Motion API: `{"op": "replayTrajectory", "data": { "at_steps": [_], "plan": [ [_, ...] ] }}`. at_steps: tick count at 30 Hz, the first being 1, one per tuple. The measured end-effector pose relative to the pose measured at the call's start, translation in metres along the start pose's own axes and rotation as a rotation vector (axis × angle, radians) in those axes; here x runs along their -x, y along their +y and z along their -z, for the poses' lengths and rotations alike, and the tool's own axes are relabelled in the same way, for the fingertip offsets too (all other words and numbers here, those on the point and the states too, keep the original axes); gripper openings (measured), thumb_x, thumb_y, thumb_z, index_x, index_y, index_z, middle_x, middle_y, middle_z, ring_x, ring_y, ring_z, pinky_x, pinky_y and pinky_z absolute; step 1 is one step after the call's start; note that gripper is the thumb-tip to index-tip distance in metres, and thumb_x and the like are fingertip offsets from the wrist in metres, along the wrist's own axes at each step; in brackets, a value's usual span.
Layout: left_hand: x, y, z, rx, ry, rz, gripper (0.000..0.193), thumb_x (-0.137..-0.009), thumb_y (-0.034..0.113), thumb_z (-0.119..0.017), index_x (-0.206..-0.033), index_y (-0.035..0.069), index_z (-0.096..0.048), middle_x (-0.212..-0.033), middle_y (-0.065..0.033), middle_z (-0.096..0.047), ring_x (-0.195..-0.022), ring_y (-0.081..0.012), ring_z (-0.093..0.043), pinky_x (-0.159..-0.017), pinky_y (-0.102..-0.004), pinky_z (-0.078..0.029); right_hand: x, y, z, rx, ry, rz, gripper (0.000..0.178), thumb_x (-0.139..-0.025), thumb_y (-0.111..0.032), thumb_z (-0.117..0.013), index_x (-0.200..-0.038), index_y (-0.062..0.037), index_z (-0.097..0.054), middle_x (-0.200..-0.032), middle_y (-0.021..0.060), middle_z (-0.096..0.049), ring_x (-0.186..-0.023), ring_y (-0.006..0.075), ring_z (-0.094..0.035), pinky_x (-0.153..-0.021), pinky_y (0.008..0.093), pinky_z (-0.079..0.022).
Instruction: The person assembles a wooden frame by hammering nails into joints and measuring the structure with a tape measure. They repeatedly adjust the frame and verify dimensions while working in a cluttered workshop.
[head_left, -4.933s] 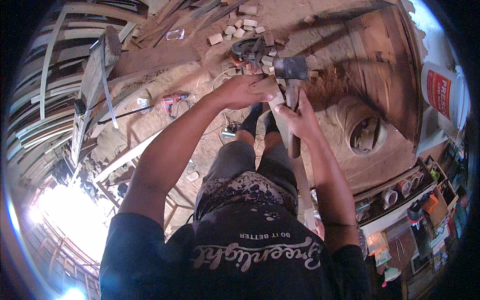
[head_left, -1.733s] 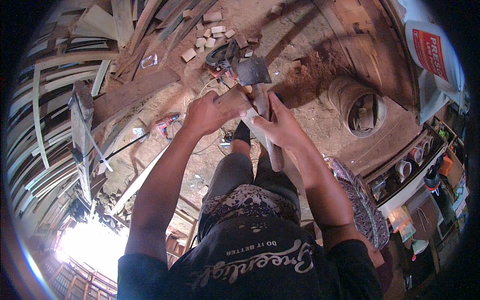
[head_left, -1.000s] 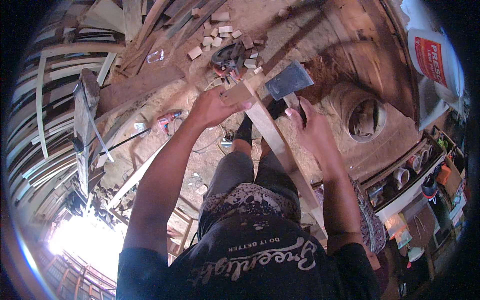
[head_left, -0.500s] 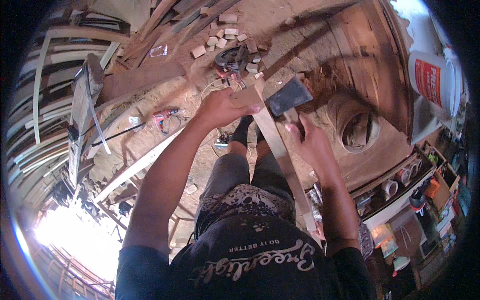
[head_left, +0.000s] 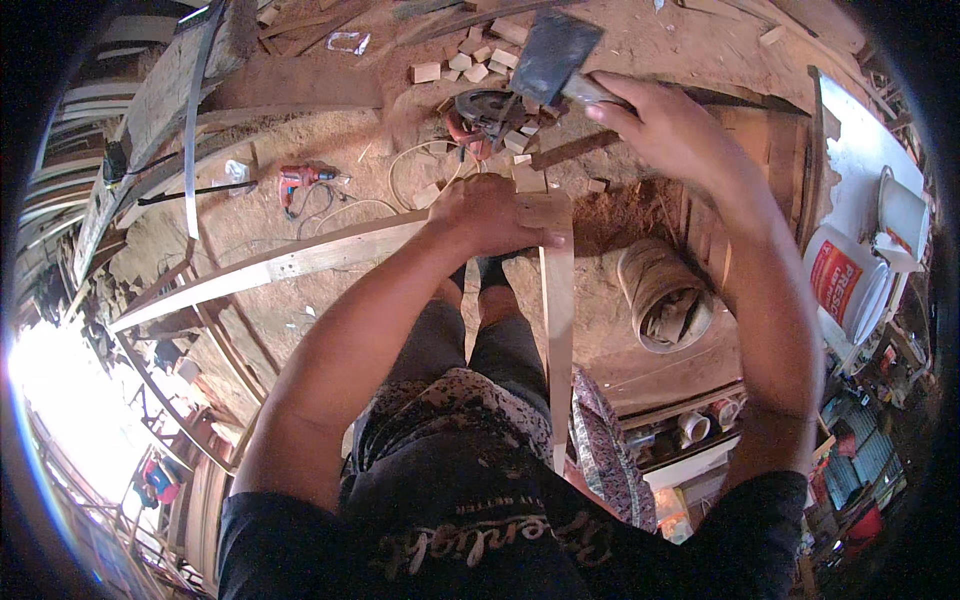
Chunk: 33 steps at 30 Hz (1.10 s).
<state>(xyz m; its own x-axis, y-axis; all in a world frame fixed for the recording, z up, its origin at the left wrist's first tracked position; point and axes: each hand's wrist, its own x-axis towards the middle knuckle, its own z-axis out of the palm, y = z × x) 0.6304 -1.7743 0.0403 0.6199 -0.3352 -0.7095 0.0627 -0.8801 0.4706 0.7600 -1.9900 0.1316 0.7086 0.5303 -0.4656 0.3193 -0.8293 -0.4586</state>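
Wood frame [head_left: 300, 258], made of two long boards that meet, has its corner out in front, near the middle. If the hammer [head_left: 557, 58] swings down a bit crooked, it could smash the left hand [head_left: 485, 214], because that hand is right by the corner. A weak hold could also let the boards twist. The right hand [head_left: 655, 120], wrapped around the hammer's handle, sticks out ahead on a bent arm. The left hand squeezes the boards, thumb near the corner.

Woodworking workshop: red drill [head_left: 298, 178] and scattered wood blocks [head_left: 426, 72]
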Motion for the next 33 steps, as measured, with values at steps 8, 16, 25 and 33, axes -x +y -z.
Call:
{"op": "replayTrajectory", "data": {
  "at_steps": [8,16,25,33],
  "plan": [
    [-0.003,-0.008,-0.015,-0.058,0.128,-0.014,0.103,-0.065,0.085,-0.068,-0.121,-0.001,-0.065,-0.11,-0.0255,-0.071,-0.106,-0.0424,-0.069,-0.096,-0.0525,-0.052,-0.07,-0.013,0.028,0.291,-0.593,0.252,0.039,-0.1,-0.04,-0.058,-0.115,-0.0045,-0.065,-0.094,0.0204,-0.07,-0.088,0.0368,-0.068,-0.08,0.0476,-0.052],
    [0.002,-0.004,0.005,0.008,0.014,-0.034,0.103,-0.064,0.086,-0.068,-0.107,-0.007,-0.07,-0.107,-0.0291,-0.07,-0.105,-0.0428,-0.068,-0.096,-0.0523,-0.052,-0.072,0.039,0.001,0.1,0.148,0.032,0.036,-0.101,-0.035,-0.057,-0.116,-0.003,-0.064,-0.093,0.0179,-0.071,-0.088,0.031,-0.069,-0.083,0.0468,-0.052],
    [-0.001,-0.006,0.01,0.039,-0.002,0.012,0.109,-0.063,0.088,-0.067,-0.114,-0.008,-0.067,-0.116,-0.0287,-0.068,-0.111,-0.0448,-0.066,-0.105,-0.0564,-0.044,-0.07,-0.032,0.081,0.105,-0.25,-0.273,0.04,-0.101,-0.038,-0.06,-0.117,-0.0016,-0.064,-0.099,0.0168,-0.072,-0.092,0.0274,-0.067,-0.089,0.0439,-0.051],
    [-0.004,-0.003,0.006,-0.03,-0.077,-0.017,0.104,-0.066,0.087,-0.066,-0.112,-0.006,-0.069,-0.115,-0.0282,-0.069,-0.112,-0.0409,-0.067,-0.101,-0.0492,-0.051,-0.04,-0.003,-0.01,0.316,-0.346,0.033,0.034,-0.099,-0.033,-0.06,-0.118,-0.0048,-0.063,-0.107,0.0207,-0.071,-0.102,0.0368,-0.068,-0.092,0.0489,-0.051]
  ]
}}
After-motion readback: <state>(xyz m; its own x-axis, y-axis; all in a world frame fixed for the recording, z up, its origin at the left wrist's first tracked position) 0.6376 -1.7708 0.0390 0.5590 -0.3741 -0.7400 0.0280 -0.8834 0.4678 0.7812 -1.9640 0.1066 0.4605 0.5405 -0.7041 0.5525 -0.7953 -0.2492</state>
